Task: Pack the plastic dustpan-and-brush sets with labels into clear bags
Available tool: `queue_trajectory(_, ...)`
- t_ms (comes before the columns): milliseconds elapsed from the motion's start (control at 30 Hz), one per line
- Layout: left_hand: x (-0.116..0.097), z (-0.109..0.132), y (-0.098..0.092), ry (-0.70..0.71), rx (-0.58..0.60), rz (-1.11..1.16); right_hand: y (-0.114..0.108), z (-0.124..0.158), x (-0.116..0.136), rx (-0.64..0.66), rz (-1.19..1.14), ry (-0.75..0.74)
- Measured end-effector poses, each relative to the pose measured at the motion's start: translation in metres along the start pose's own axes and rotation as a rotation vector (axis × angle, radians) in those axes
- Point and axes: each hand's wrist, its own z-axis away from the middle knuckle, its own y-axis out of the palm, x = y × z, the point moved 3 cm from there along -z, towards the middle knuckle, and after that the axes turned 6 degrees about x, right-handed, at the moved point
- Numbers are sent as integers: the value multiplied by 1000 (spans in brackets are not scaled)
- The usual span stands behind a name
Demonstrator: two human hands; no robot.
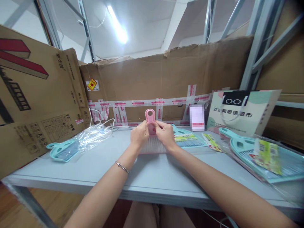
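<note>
A pink brush and dustpan set (150,115) stands upright over the middle of the table, its looped handle at the top and pale bristles below. My left hand (139,134) pinches the handle's base from the left. From the right, my right hand (165,133) grips the same spot, its thumb close to the left one. The hands cover part of the pink piece, and its lower edge shows between my wrists. Just behind my right hand lies a teal dustpan set (190,141) with a yellow-green label.
More teal sets lie at the right (247,147) and left (64,150) of the table (102,172). Clear plastic wrap (95,136) and white cables are at the left. A paper bag (239,110) and a phone (197,117) stand behind, before cardboard (142,76).
</note>
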Motion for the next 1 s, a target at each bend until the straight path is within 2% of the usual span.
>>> queue_trajectory(167, -5, -2, 2, -22, 13, -1, -2, 2, 3, -35, 290, -159)
queue_trajectory(333, -12, -2, 2, -67, 15, 23, -2, 2, -2, -56, 377, -240)
queue_trajectory(700, -9, -2, 2, -79, -12, 160, -1, 1, -6, -68, 295, -209)
queue_trajectory(867, -8, -3, 2, -56, 2, 157, -5, -1, -7, -1, 224, -177)
queue_trajectory(1000, 0, -5, 4, 39, 41, 213, -4, -3, -10, 90, 150, -162)
